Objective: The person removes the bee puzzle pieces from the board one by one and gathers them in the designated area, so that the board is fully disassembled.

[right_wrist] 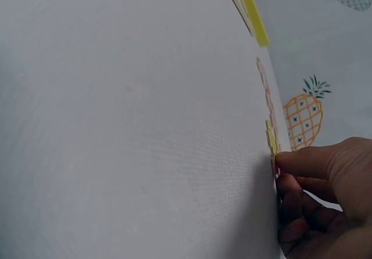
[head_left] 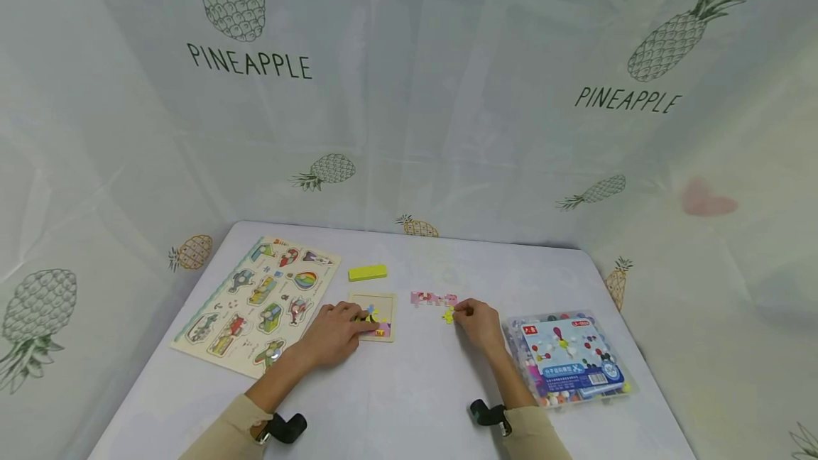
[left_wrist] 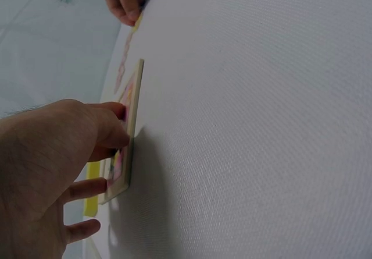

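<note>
At the fingertips of the right hand (head_left: 479, 325), clamped between thumb and finger, lies a knobbly yellow piece (head_left: 448, 315), just nearer than the row of pink pieces (head_left: 434, 299). Fingers apart, the left hand (head_left: 332, 333) rests on the square wooden tray (head_left: 393, 318), covering part of it. Around them on the white, fine-textured worktop (head_left: 409, 389) are an oblong yellow block (head_left: 367, 273), a flat board (head_left: 249, 339) and a clear plastic box (head_left: 574, 357).

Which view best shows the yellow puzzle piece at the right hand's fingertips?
The head view: it shows the yellow puzzle piece from above, much of its face visible beside the right hand. The right wrist view shows it nearly edge-on; the left wrist view shows only a yellow sliver by that hand.
</note>
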`<action>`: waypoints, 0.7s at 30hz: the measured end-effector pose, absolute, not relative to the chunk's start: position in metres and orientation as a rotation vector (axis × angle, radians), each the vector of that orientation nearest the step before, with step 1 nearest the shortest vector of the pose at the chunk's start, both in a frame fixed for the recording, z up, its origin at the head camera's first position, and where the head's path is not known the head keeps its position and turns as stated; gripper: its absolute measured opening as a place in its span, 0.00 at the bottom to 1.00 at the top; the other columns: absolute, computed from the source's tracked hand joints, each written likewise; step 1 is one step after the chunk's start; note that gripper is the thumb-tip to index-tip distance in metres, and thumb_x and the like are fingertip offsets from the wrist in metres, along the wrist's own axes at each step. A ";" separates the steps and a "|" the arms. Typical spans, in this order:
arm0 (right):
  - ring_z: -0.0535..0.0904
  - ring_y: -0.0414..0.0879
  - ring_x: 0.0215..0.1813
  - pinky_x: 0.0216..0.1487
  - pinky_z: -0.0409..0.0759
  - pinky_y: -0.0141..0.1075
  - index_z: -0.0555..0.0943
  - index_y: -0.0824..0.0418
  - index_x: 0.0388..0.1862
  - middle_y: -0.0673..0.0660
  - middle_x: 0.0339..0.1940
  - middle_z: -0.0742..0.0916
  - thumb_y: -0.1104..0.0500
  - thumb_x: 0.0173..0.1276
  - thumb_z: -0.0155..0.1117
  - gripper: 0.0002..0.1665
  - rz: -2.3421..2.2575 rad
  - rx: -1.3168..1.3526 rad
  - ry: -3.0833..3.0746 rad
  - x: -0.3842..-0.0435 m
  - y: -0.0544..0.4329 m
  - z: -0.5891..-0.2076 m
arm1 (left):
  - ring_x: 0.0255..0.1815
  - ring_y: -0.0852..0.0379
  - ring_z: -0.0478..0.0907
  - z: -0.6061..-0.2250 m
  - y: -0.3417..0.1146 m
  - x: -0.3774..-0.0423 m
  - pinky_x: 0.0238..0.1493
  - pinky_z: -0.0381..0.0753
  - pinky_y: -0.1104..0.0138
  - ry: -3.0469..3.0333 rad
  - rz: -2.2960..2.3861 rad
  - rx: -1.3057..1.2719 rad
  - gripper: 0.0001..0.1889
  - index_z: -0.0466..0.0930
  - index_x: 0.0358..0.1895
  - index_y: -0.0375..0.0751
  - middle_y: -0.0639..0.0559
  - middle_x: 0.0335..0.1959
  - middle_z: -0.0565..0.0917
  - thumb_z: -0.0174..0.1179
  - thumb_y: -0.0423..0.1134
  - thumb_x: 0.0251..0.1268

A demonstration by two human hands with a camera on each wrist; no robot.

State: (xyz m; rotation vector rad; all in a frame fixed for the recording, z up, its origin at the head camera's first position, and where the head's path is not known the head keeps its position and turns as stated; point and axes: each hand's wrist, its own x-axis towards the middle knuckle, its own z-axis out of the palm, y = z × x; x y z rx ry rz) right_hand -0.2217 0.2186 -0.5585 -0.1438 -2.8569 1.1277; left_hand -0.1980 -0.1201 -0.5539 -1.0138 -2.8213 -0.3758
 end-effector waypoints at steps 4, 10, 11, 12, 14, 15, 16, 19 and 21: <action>0.75 0.43 0.30 0.34 0.72 0.36 0.87 0.59 0.36 0.50 0.26 0.84 0.62 0.63 0.70 0.03 1.131 -0.136 -2.855 -0.221 0.218 -0.558 | 0.60 0.46 0.73 -0.555 -0.120 -0.199 0.51 0.71 0.46 -2.823 -0.395 -1.015 0.21 0.85 0.59 0.61 0.51 0.56 0.81 0.60 0.35 0.66; 0.74 0.43 0.30 0.33 0.71 0.35 0.86 0.60 0.36 0.50 0.26 0.83 0.62 0.64 0.70 0.03 1.150 -0.117 -2.859 -0.221 0.218 -0.557 | 0.61 0.47 0.73 -0.557 -0.120 -0.200 0.52 0.71 0.47 -2.846 -0.406 -1.003 0.22 0.84 0.60 0.62 0.52 0.58 0.80 0.59 0.35 0.67; 0.74 0.43 0.30 0.33 0.71 0.35 0.86 0.60 0.36 0.50 0.26 0.82 0.62 0.64 0.70 0.03 1.155 -0.113 -2.861 -0.221 0.218 -0.557 | 0.61 0.47 0.73 -0.557 -0.121 -0.200 0.51 0.71 0.47 -2.846 -0.405 -1.001 0.21 0.84 0.60 0.62 0.53 0.58 0.80 0.59 0.35 0.67; 0.74 0.43 0.30 0.33 0.70 0.35 0.86 0.60 0.36 0.50 0.26 0.82 0.62 0.64 0.70 0.03 1.156 -0.112 -2.863 -0.221 0.218 -0.557 | 0.61 0.47 0.72 -0.557 -0.121 -0.200 0.51 0.71 0.47 -2.846 -0.407 -0.999 0.21 0.84 0.60 0.62 0.53 0.58 0.80 0.59 0.35 0.67; 0.74 0.43 0.30 0.33 0.70 0.35 0.86 0.60 0.36 0.50 0.26 0.82 0.62 0.64 0.70 0.03 1.159 -0.108 -2.865 -0.221 0.218 -0.557 | 0.62 0.48 0.72 -0.558 -0.121 -0.200 0.51 0.71 0.48 -2.847 -0.411 -0.994 0.21 0.84 0.60 0.62 0.53 0.58 0.80 0.59 0.36 0.67; 0.73 0.43 0.30 0.33 0.70 0.35 0.86 0.60 0.36 0.50 0.26 0.82 0.62 0.64 0.70 0.02 1.159 -0.107 -2.865 -0.221 0.218 -0.557 | 0.62 0.48 0.72 -0.557 -0.121 -0.200 0.51 0.71 0.48 -2.849 -0.418 -0.993 0.21 0.84 0.60 0.62 0.53 0.58 0.80 0.58 0.35 0.67; 0.74 0.43 0.30 0.33 0.70 0.35 0.86 0.60 0.36 0.50 0.26 0.82 0.62 0.64 0.70 0.03 1.158 -0.108 -2.865 -0.221 0.218 -0.557 | 0.62 0.48 0.72 -0.557 -0.122 -0.200 0.51 0.71 0.48 -2.853 -0.421 -0.992 0.21 0.84 0.60 0.62 0.53 0.58 0.80 0.58 0.36 0.68; 0.74 0.43 0.30 0.33 0.70 0.35 0.86 0.60 0.36 0.50 0.27 0.82 0.62 0.65 0.69 0.03 1.151 -0.108 -2.865 -0.221 0.219 -0.559 | 0.63 0.48 0.72 -0.558 -0.122 -0.201 0.51 0.71 0.48 -2.857 -0.428 -0.992 0.21 0.84 0.60 0.62 0.53 0.58 0.80 0.58 0.36 0.68; 0.74 0.43 0.31 0.33 0.70 0.35 0.86 0.60 0.37 0.50 0.27 0.82 0.62 0.64 0.70 0.03 1.151 -0.113 -2.865 -0.221 0.219 -0.560 | 0.63 0.48 0.72 -0.558 -0.122 -0.201 0.51 0.71 0.48 -2.859 -0.427 -0.991 0.21 0.84 0.60 0.62 0.53 0.59 0.80 0.58 0.36 0.68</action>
